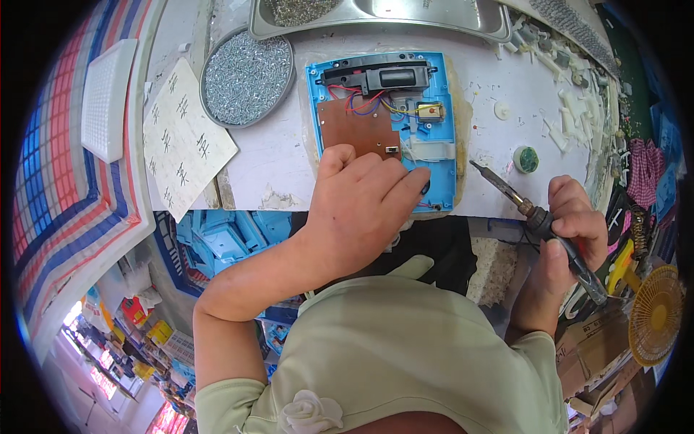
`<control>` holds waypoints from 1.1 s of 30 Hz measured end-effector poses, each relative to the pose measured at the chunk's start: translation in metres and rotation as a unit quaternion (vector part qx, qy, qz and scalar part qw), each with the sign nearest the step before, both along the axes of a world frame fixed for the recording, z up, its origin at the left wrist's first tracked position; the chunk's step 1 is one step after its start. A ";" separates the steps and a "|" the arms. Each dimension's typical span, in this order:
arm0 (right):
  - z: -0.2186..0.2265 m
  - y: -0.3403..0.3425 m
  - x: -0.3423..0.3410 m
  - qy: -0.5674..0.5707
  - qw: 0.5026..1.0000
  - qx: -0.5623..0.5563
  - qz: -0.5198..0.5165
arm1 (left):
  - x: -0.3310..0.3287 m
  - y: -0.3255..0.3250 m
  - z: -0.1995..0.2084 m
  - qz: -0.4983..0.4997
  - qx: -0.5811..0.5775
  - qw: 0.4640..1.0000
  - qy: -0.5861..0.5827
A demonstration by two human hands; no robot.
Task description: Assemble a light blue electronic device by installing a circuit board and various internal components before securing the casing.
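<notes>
A light-blue plastic housing lies on the bench in front of me, with a brown circuit board inside it. My left hand is bent over the board's near edge, its fingers closed there and the fingertips mostly hidden. Red, blue and yellow wires run from the board toward a black part at the top of the housing and a small motor-like metal box. To the right, my right hand grips a soldering iron, its tip pointing up and left, apart from the housing.
A round tray of small screws stands at the upper left beside a marked cardboard sheet. A metal tray sits at the back. Right of the housing are a small green-filled tub and white plastic scraps.
</notes>
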State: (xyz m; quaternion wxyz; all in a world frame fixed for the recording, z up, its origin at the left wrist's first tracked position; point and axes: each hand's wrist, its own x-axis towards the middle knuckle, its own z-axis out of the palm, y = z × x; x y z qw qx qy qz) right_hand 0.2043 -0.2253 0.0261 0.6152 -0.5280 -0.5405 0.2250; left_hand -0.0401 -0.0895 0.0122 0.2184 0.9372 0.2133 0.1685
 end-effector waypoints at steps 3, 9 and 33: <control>-0.002 0.000 0.001 0.000 1.000 0.003 -0.001 | -0.004 0.006 -0.001 -0.024 0.018 1.000 0.003; -0.002 -0.001 0.003 0.001 1.000 0.009 0.000 | -0.007 0.008 0.001 -0.039 0.027 0.999 -0.013; -0.005 0.008 0.002 0.008 1.000 0.009 0.006 | 0.007 0.041 -0.007 -0.087 0.009 0.995 -0.052</control>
